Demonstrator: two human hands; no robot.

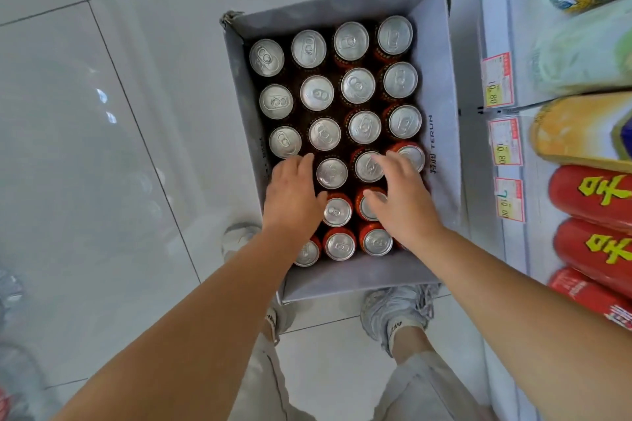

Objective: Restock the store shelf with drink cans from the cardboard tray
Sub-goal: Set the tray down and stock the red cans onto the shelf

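So both hands are down over the near end of the cardboard tray (441, 79), which sits on the white tile floor (119, 147). The left grip (294, 196) is released, with fingers straight and close together, lying flat over the cans in the tray's left column. The right grip (402, 196) is released too. Its fingers are spread over the tops in the two right columns, and its thumb lies across one lid. Neither is wrapped around anything, and I can't tell whether they actually press on the lids.

The drink cans (357, 85) stand upright in tight rows of four, with silver tops and red-orange sides. Most of them are beyond the fingertips, toward the far wall of the tray. Two cans, one silver lid (331, 173) and another (337, 211) right behind it, show in the gap between the two grips. One more row sits under the wrists.

Just right of the right grip is the tray wall, then the shelf (492, 27) with its price tags (497, 80). Further right on the shelf lie red packs (591, 195), a yellow pack (574, 130) and a pale green pack (581, 51). Behind both wrists, a white sneaker (393, 311) stands right against the tray's near wall. The cans are packed side by side.
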